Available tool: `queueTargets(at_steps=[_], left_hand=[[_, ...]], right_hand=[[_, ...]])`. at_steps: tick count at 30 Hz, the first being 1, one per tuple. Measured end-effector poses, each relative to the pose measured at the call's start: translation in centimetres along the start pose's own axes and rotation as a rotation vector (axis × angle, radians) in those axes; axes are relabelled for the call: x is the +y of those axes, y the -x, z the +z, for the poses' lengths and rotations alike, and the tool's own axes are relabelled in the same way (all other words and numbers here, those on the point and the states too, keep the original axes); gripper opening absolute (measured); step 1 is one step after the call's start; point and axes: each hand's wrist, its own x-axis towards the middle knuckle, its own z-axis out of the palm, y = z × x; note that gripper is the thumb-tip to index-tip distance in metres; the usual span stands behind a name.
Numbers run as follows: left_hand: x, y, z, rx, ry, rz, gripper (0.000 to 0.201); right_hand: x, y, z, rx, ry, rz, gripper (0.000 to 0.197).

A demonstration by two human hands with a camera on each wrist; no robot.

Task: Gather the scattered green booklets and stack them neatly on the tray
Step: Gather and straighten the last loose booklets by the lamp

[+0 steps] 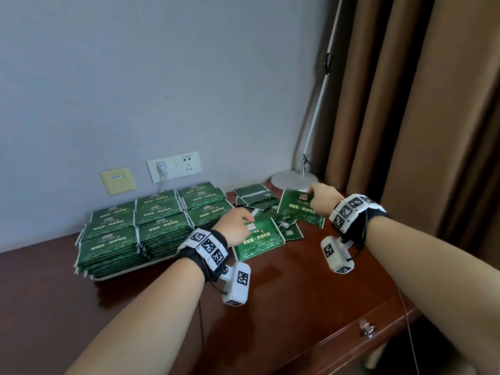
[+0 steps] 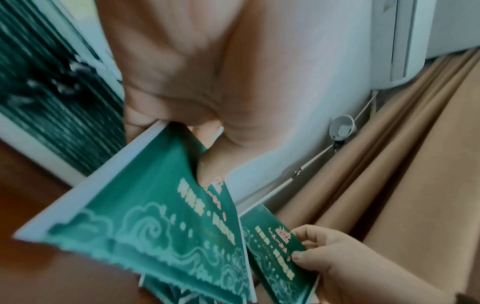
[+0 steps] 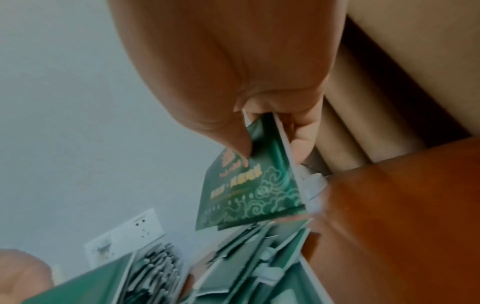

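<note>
Left hand (image 1: 234, 226) and right hand (image 1: 323, 199) each pinch one green booklet (image 1: 258, 239), patterned, white-edged. Stacked booklets (image 1: 140, 226) fill the tray (image 1: 130, 273); loose booklets (image 1: 254, 197) litter the tabletop (image 1: 297, 288) beside a lamp base (image 1: 293, 178).

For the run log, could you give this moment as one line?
left hand: holds booklet | right hand: holds second booklet | tray: stacked

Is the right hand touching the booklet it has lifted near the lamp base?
Touching. The right wrist view shows the right hand pinching the booklet at its top edge, thumb on the printed face and fingers behind; the head view agrees.
</note>
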Motion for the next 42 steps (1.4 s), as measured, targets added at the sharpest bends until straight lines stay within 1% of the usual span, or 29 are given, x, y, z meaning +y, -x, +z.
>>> queueTargets(at_steps=[2, 3, 5, 6, 8, 10, 14, 16, 18, 21, 23, 25, 26, 28, 29, 30, 32, 35, 38, 40, 42], left_hand=[[-1.0, 0.6, -2.3, 0.080, 0.043, -0.005, 0.037], [-1.5, 1.0, -3.4, 0.116, 0.067, -0.009, 0.036], [-2.8, 1.7, -5.6, 0.181, 0.104, -0.031, 0.038], [-3.5, 2.1, -6.6, 0.209, 0.123, -0.051, 0.039], [-5.3, 2.7, -8.4, 0.256, 0.168, -0.094, 0.040], [-7.2, 3.2, -10.3, 0.296, 0.192, -0.148, 0.039], [-10.6, 3.4, -12.9, 0.329, 0.203, -0.239, 0.036], [-11.9, 3.0, -13.7, 0.321, 0.189, -0.259, 0.035], [-12.9, 2.5, -14.2, 0.308, 0.164, -0.273, 0.035], [-13.7, 1.5, -14.5, 0.278, 0.077, -0.278, 0.037], [-14.1, 0.9, -14.4, 0.252, 0.020, -0.286, 0.040], [-14.6, 0.4, -14.1, 0.266, -0.053, -0.292, 0.042], [-14.8, 0.2, -13.9, 0.285, -0.113, -0.298, 0.040], [-14.8, 0.0, -13.5, 0.303, -0.218, -0.293, 0.027], [-14.7, 0.2, -13.1, 0.285, -0.253, -0.277, 0.022], [-14.6, 0.4, -12.7, 0.254, -0.286, -0.260, 0.021], [-14.4, 1.1, -12.0, 0.204, -0.336, -0.231, 0.030], [-13.9, 2.1, -11.3, 0.182, -0.400, -0.189, 0.044], [-13.7, 2.5, -11.0, 0.169, -0.471, -0.160, 0.061], [-13.8, 2.5, -10.8, 0.190, -0.509, -0.147, 0.064], [-13.9, 2.5, -10.7, 0.227, -0.535, -0.136, 0.059]], right_hand=[[-2.1, -0.7, 0.0, -0.003, -0.089, -0.017, 0.036], [-3.1, -0.8, 0.1, -0.006, -0.128, -0.048, 0.034], [-5.5, -1.5, 0.9, 0.040, -0.232, -0.153, 0.025], [-6.6, -1.8, 1.5, 0.052, -0.281, -0.194, 0.024], [-8.9, -2.2, 2.5, 0.005, -0.379, -0.255, 0.019], [-11.0, -2.8, 3.5, -0.072, -0.455, -0.313, 0.016], [-13.8, -4.2, 5.1, -0.211, -0.518, -0.402, 0.022], [-14.9, -5.1, 5.9, -0.272, -0.497, -0.447, 0.023], [-16.0, -5.8, 6.7, -0.303, -0.435, -0.486, 0.025], [-17.5, -7.0, 7.9, -0.291, -0.355, -0.501, 0.027], [-18.2, -7.4, 8.6, -0.250, -0.289, -0.497, 0.026], [-18.9, -7.5, 9.1, -0.192, -0.233, -0.500, 0.025], [-19.1, -7.5, 9.4, -0.168, -0.218, -0.496, 0.024], [-19.3, -7.3, 10.1, -0.122, -0.154, -0.478, 0.021], [-19.2, -7.2, 10.5, -0.077, -0.085, -0.477, 0.022], [-18.9, -7.1, 10.8, -0.032, -0.023, -0.488, 0.026], [-18.4, -6.7, 11.0, 0.005, -0.030, -0.561, 0.032], [-17.5, -5.5, 11.2, -0.079, -0.108, -0.706, 0.038], [-16.9, -4.6, 11.4, -0.160, -0.040, -0.736, 0.046], [-16.7, -4.5, 11.5, -0.202, -0.031, -0.728, 0.053], [-16.5, -4.4, 11.7, -0.211, -0.034, -0.721, 0.057]])
